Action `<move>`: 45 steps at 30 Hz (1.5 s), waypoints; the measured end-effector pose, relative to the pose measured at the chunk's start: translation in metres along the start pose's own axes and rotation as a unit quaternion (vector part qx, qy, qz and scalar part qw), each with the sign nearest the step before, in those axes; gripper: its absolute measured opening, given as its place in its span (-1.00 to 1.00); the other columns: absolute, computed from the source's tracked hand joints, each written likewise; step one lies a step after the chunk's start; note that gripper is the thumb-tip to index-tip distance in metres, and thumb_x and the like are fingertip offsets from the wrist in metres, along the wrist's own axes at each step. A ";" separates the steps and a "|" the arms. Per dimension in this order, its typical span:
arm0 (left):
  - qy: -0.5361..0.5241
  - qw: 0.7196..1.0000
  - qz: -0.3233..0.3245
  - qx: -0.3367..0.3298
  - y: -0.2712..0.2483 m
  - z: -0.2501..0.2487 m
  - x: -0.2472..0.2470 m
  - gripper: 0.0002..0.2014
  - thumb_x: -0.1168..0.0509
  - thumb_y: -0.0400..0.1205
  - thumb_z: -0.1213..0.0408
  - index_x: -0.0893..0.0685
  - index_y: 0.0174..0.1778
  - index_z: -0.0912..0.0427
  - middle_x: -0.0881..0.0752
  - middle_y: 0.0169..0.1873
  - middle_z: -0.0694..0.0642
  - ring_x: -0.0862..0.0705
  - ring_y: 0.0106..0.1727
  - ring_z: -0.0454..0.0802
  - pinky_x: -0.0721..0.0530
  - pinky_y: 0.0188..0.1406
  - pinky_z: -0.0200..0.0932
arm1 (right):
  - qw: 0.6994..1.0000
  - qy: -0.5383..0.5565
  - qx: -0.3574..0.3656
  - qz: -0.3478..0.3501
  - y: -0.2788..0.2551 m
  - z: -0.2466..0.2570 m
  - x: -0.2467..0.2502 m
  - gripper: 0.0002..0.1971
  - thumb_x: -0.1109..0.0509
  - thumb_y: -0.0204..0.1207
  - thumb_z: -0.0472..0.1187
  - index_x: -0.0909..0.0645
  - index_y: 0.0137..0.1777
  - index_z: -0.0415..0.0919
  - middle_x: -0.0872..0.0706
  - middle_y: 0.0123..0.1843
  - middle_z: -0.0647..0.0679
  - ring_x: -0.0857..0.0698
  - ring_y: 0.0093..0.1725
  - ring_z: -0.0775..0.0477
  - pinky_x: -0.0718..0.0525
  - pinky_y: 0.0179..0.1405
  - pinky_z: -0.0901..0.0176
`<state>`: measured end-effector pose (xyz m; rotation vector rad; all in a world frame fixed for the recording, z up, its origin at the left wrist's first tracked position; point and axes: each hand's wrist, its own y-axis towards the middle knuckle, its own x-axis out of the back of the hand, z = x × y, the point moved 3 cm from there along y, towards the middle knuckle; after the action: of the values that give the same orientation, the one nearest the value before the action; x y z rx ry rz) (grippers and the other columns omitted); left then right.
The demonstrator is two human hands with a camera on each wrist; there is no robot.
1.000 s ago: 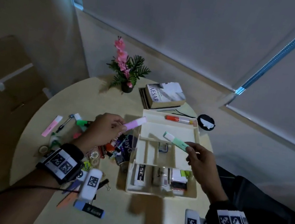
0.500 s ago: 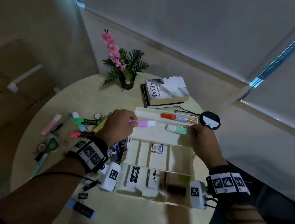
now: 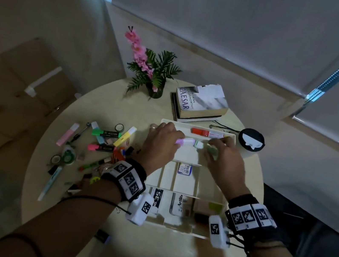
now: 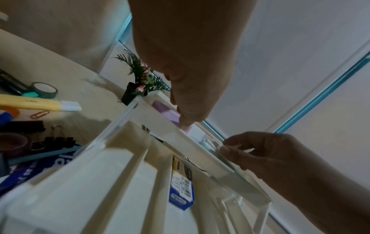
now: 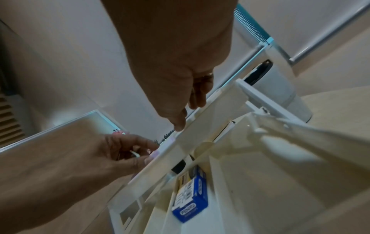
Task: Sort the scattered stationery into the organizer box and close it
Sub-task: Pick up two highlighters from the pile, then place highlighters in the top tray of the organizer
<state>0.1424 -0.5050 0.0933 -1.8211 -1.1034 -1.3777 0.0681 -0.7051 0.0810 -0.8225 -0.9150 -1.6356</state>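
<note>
The organizer box (image 3: 183, 189) lies open on the round table (image 3: 109, 105), near its right edge, with both hands reaching into its far, long compartment. The left hand (image 3: 159, 147) holds a purple highlighter (image 3: 185, 141), fingers curled round it, laying it along the compartment floor; the left wrist view shows a fingertip (image 4: 186, 121) pressing down on the purple barrel (image 4: 170, 114) just behind the divider wall. The right hand (image 3: 225, 158) grips a green highlighter (image 3: 212, 152) — its white cap (image 3: 199, 145) almost meets the purple one's tip, so the two lie end to end across the compartment. Beyond them, against the far wall, rests a red marker (image 3: 207, 133).

In the middle row a blue-and-white staple box (image 3: 184, 168) sits in one narrow slot; in the right wrist view it shows as a blue carton (image 5: 190, 194). The near row holds white boxes (image 3: 178, 204) and some dark bits too blurred to name.

Left of the box the loose stationery is still scattered: a green marker (image 3: 106, 133), a yellow highlighter (image 3: 125, 136), a pink marker (image 3: 100, 147), a pink highlighter (image 3: 67, 134), tape rolls (image 3: 68, 155), a pale pen (image 3: 50, 182), binder clips (image 3: 129, 150). A blue-tipped marker (image 3: 103, 235) lies alone at the near edge.

At the far side stand a potted plant (image 3: 151, 69) with pink flowers and a stack of books (image 3: 200, 103) — to their right, a white cup with a black lid (image 3: 251, 139).
</note>
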 end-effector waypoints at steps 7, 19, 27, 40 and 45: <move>-0.041 0.999 0.022 0.022 0.008 -0.012 -0.004 -0.80 -0.47 0.68 0.14 -0.81 0.22 -0.02 -0.69 0.11 0.05 -0.72 0.09 0.17 -0.59 0.16 0.04 | 1.000 0.006 0.003 0.013 0.008 -0.007 -0.002 -0.83 -0.51 0.63 -0.23 -0.88 0.13 -0.03 -0.78 0.16 -0.09 -0.76 0.01 -0.18 -0.77 -0.14 -0.03; -0.080 0.996 0.008 0.025 0.005 -0.007 -0.010 -0.88 -0.39 0.66 0.42 -0.80 0.03 0.16 -0.72 -0.04 0.17 -0.74 -0.01 0.28 -0.72 -0.10 0.10 | 0.999 -0.045 0.010 -0.014 -0.001 -0.012 -0.011 -0.80 -0.49 0.63 -0.34 -0.82 0.20 -0.18 -0.76 0.19 -0.16 -0.76 0.04 -0.23 -0.80 -0.04 -0.16; -0.202 0.978 -0.032 -0.041 -0.053 0.017 0.019 -0.79 -0.33 0.69 0.41 -0.81 0.17 0.21 -0.74 0.12 0.15 -0.70 0.17 0.13 -0.66 0.13 -0.09 | 0.996 0.044 0.071 -0.044 -0.042 0.055 -0.009 -0.75 -0.52 0.54 -0.39 -0.72 0.21 -0.26 -0.69 0.13 -0.17 -0.66 0.14 -0.26 -0.67 0.08 -0.13; -0.160 0.973 0.139 0.093 -0.311 0.263 -0.019 -0.84 -0.33 0.71 0.30 -0.80 0.00 -0.02 -0.76 -0.02 -0.06 -0.68 0.00 -0.18 -0.65 -0.03 -0.13 | 0.867 0.076 0.132 0.474 -0.198 0.203 -0.158 -0.79 -0.45 0.66 -0.05 -0.71 0.26 0.02 -0.72 0.27 0.01 -0.71 0.23 -0.03 -0.52 0.09 0.23; -0.129 0.968 0.211 0.047 -0.348 0.283 -0.038 -0.86 -0.36 0.66 0.23 -0.80 0.07 -0.02 -0.75 0.01 -0.10 -0.71 0.06 -0.15 -0.61 0.00 -0.33 | 0.874 0.058 0.111 0.469 -0.200 0.215 -0.192 -0.36 -0.53 0.55 0.00 -0.45 0.62 0.16 -0.68 0.35 0.20 -0.72 0.20 0.18 -0.63 0.16 0.35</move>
<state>-0.0367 -0.1113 -0.0313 -2.0558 -0.8198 -0.8455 -0.0683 -0.3971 -0.0162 -0.8082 -0.4631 -0.6978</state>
